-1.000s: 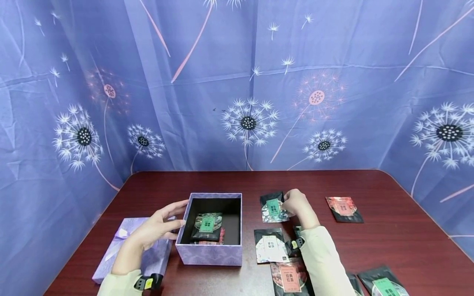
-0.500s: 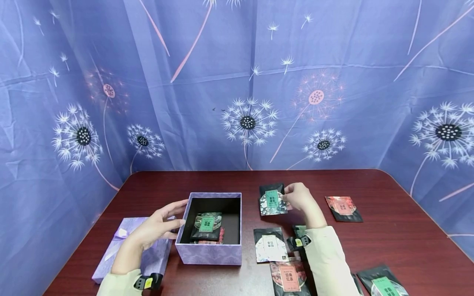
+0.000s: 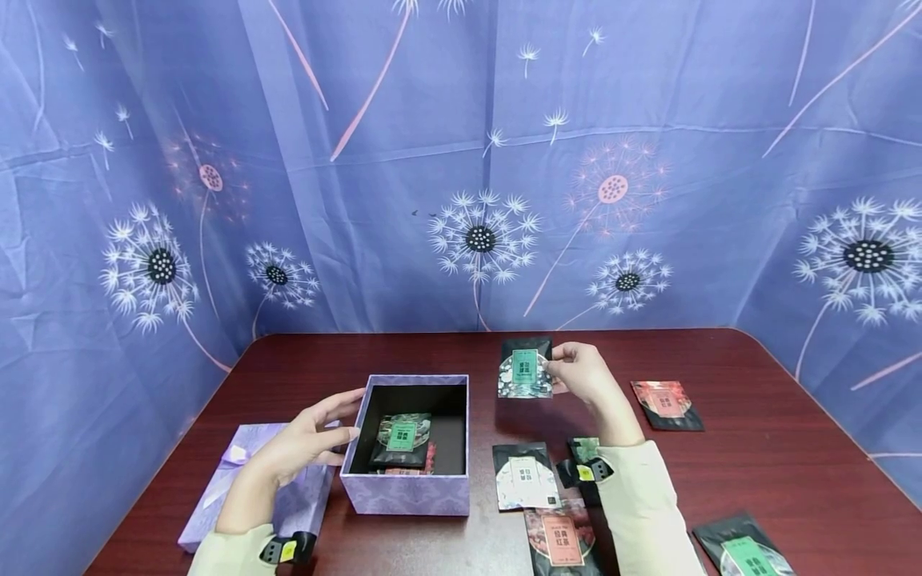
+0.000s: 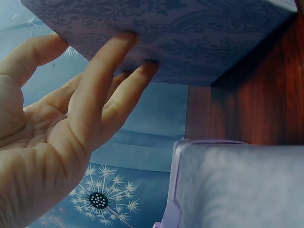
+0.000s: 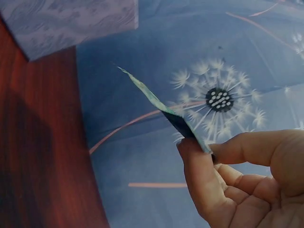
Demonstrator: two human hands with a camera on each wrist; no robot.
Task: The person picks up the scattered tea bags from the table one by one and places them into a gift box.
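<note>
Black foil-like film, printed with a pale floral pattern and a green label, makes up the flat rectangular pouch (image 3: 525,368) I log first. My right hand (image 3: 585,374) pinches it by its right edge, thumb against fingers; the pouch extends leftward from the fingertips, face toward the head camera, with a dark shadow on the glossy red-brown wooden table (image 3: 792,448) below. The right-wrist view shows it edge-on: thin and slightly bowed.

Handling assessment: I judge it light, flexible and somewhat slippery, unlikely to break but easily creased. A side edge or corner appears the soundest hold, with modest pressure away from the label.

My left hand (image 3: 317,436) has its fingers spread, fingertips touching the near side of the lilac patterned cardboard box (image 3: 406,496). Beneath and beside that hand lies the lilac ribboned lid (image 3: 310,496). Bodyward of the right hand I note a white-fronted rectangular pouch (image 3: 526,478); to its right, a red-and-black rectangular pouch (image 3: 666,404).

Variance from the frame one second earlier: the pinched pouch has risen and moved slightly left, and the right hand has gone with it. Left hand and box show no evident change.
</note>
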